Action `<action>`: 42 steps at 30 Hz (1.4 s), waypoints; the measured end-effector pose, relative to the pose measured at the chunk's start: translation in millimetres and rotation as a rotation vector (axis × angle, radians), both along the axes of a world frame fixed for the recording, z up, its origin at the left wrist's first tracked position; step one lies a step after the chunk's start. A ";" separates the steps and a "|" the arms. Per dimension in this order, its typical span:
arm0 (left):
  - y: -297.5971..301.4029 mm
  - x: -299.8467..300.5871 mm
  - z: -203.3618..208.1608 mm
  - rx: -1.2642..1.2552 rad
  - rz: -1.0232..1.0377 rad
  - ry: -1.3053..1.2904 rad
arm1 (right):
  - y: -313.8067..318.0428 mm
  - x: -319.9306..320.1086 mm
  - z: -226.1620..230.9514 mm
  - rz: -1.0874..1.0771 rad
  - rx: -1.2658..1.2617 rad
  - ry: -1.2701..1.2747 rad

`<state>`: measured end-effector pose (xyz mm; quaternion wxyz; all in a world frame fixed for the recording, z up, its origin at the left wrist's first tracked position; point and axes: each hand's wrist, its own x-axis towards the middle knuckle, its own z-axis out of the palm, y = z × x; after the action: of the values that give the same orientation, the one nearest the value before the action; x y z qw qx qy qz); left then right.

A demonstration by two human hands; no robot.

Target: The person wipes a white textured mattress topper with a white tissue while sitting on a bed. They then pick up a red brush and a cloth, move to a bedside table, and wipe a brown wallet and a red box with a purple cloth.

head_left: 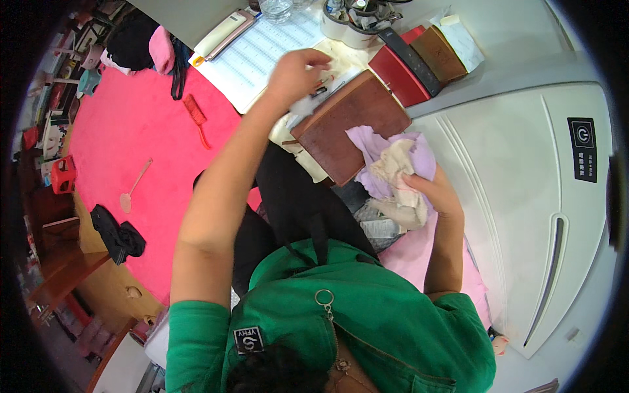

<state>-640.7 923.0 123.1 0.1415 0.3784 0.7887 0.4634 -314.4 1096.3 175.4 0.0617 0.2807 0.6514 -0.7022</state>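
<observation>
My right hand point(429, 190) is closed around a bunched pair of cloths, a lilac cloth point(375, 145) and a cream cloth point(395, 164). These hang beside a brown leather-look case point(354, 124) lying flat on the table edge. My left hand point(298, 75) is raised over the table beyond the case, its fingers loosely bent with nothing visible in them. Just below its wrist is a small whitish wad point(303, 106), blurred. Small pen-like items point(321, 90) lie close to that hand.
A printed sheet point(262, 56) carries a long pale case point(223, 36). A holder point(350, 29) full of small items stands behind. Red and brown boxes point(403, 69) line the wall by a white appliance point(524, 190). A red brush point(194, 112) lies on the pink floor covering point(157, 164).
</observation>
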 end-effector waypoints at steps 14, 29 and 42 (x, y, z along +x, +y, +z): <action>-46.2 43.7 -16.9 -0.466 -0.031 0.087 | 4.6 16.7 -1.6 0.316 0.034 0.057; -97.0 82.4 -21.8 -0.135 0.096 0.217 | -10.6 -156.3 63.4 0.167 0.583 0.329; -119.7 109.0 -27.4 -0.372 0.106 0.170 | -81.4 -290.3 -62.6 0.555 1.685 0.134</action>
<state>-531.7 803.4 95.8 0.1174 0.3413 0.8886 0.2829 -604.7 1014.9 112.8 -0.0355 0.0231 0.9985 0.0358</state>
